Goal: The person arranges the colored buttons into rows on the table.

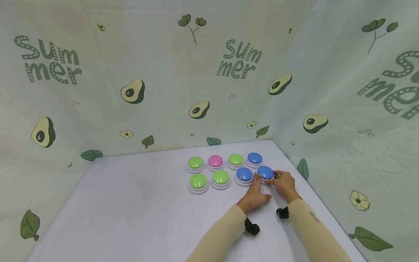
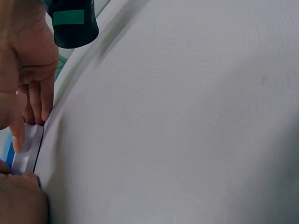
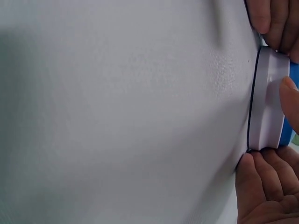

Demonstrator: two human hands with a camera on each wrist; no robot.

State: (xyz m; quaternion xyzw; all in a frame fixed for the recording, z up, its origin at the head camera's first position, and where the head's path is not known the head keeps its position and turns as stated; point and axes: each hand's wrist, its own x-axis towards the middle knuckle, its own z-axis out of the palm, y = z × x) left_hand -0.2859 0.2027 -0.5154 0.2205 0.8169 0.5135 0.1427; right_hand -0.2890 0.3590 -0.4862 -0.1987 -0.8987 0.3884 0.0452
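Two rows of round push buttons with white bases stand on the table. My right hand point(image 1: 285, 183) grips the blue push button point(image 1: 265, 172) at the right end of the front row, its fingers on the right side and its thumb against the front of the base. My left hand point(image 1: 256, 196) touches the same button's left side with extended fingers, the thumb held away. Just left is another blue button point(image 1: 244, 174). In the right wrist view the white base point(image 3: 268, 100) sits between both hands' fingertips.
Green buttons point(image 1: 198, 181) fill the front row's left part. Behind are green ones, a pink button point(image 1: 215, 161) and a blue button point(image 1: 255, 158). A white table point(image 1: 131, 203) meets a printed curtain point(image 1: 157, 72) at the back and right. Black wrist cameras point(image 1: 252, 227) hang below the sleeves.
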